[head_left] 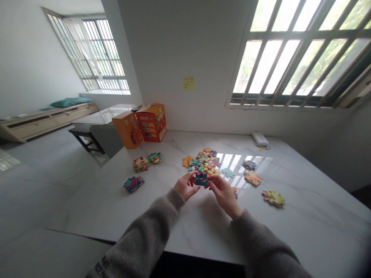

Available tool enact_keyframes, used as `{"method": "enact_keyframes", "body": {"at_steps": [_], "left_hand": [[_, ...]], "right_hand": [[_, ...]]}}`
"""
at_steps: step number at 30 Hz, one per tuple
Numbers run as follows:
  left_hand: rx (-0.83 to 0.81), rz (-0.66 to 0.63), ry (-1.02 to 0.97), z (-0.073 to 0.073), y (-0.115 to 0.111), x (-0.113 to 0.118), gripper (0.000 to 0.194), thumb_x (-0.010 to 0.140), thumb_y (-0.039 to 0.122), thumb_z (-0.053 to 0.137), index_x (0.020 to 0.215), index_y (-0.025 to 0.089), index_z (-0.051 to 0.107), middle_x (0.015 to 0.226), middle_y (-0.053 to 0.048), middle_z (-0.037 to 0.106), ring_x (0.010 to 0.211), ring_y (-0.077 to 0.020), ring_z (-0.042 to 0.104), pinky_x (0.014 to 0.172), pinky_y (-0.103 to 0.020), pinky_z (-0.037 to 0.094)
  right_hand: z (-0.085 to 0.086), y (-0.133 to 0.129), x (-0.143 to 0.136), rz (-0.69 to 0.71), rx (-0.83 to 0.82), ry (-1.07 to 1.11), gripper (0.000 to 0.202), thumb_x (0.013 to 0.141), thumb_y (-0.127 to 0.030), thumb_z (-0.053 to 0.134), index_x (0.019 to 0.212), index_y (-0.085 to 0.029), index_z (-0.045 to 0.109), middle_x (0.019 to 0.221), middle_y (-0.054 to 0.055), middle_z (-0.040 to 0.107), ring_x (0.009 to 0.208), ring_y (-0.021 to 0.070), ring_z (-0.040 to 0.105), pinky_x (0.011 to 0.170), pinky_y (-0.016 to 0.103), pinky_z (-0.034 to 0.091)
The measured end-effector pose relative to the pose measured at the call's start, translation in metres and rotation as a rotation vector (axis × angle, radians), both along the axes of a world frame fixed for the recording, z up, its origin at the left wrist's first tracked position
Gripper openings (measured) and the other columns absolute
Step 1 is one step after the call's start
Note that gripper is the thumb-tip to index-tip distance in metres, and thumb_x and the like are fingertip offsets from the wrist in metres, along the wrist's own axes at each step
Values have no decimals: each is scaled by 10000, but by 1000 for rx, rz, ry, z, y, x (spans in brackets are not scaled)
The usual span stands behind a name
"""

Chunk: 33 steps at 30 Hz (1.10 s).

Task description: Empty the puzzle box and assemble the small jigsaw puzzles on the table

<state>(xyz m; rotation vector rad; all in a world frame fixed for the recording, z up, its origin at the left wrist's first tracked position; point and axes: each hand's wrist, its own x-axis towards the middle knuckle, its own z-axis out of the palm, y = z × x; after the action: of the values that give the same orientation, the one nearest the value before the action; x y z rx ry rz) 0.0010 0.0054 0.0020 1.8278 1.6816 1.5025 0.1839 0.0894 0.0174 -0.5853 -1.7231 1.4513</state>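
Observation:
Between my two hands, above the white marble-look table [185, 231], is a dark blue puzzle piece [201, 179] with orange marks. My left hand [186, 186] grips its left side, and the fingers of my right hand [224, 193] pinch its right side. Just beyond it lies a heaped pile of mixed puzzle pieces [206, 159]. A pale green piece [228, 172] rests on the table to the right of the pile. Some pinkish-orange pieces [234, 190] are partly hidden behind my right hand.
Small stacks of pieces stand at left [134, 184], [141, 164], [155, 157] and at right [249, 165], [252, 178], [273, 197]. Two orange boxes [127, 129], [152, 122] stand at the back left. A white device with a cable [260, 139] lies at the back right.

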Motion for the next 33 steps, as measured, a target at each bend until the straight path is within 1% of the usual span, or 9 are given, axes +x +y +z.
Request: {"method": "enact_keyframes", "body": {"at_steps": [6,9,17,19,22,24,27,30,33], "left_hand": [[33,57,183,3,-4,-5,492,792,407,710,1210,189,567,798,-6,608,648,-122,532,652,-275,489],[43,68,197,5,-6,-5,487,799,441,706,1195,188,579,780,-4,607,637,-122,524,655,-275,482],[36,58,216,-1,-3,-7,492,804,417,682,1229,195,569,788,-5,603,639,-126,509,672,-284,467],[41,52,225,0,-3,-7,484,794,406,688,1212,191,571,801,-10,603,650,-132,516,678,-288,466],[30,65,274,7,-9,-9,439,767,416,708,1129,194,595,802,-15,605,675,-145,535,696,-297,462],[23,115,334,13,-16,-12,420,759,447,713,1076,195,604,793,-20,607,694,-159,550,713,-307,457],[39,275,407,18,-36,-25,411,774,476,698,1051,188,601,816,-40,622,747,-191,580,746,-335,449],[54,452,472,19,-66,-48,396,807,460,671,1074,179,592,874,-59,639,816,-221,598,789,-361,441],[61,605,529,18,-99,-78,396,824,454,664,1099,177,599,900,-65,648,857,-240,601,826,-375,432]], "right_hand": [[-2,-1,-1,11,9,-15,298,877,-469,644,1017,-209,607,885,63,704,742,193,666,662,328,500],[-3,-1,-1,8,13,-19,304,881,-475,638,1029,-213,600,894,66,702,737,194,662,653,331,501],[0,-2,-1,14,14,-24,296,877,-475,645,1005,-211,606,829,42,690,723,187,662,648,320,492],[1,-3,-1,43,1,-30,284,884,-464,636,1007,-210,607,817,40,683,728,185,658,645,318,496],[2,-4,0,83,3,-49,293,881,-466,629,1027,-214,611,882,55,683,771,190,652,646,321,515],[2,-5,0,95,25,-74,311,889,-462,612,1088,-222,598,953,66,680,812,194,649,663,328,529],[1,-4,2,92,81,-113,322,919,-439,564,1164,-229,569,988,73,674,834,192,644,696,336,531],[-1,-6,3,89,140,-139,297,928,-415,548,1160,-232,581,977,71,667,837,193,635,724,342,524],[0,-10,3,102,205,-161,268,928,-381,548,1151,-240,593,982,70,657,870,205,633,756,354,521]]}}
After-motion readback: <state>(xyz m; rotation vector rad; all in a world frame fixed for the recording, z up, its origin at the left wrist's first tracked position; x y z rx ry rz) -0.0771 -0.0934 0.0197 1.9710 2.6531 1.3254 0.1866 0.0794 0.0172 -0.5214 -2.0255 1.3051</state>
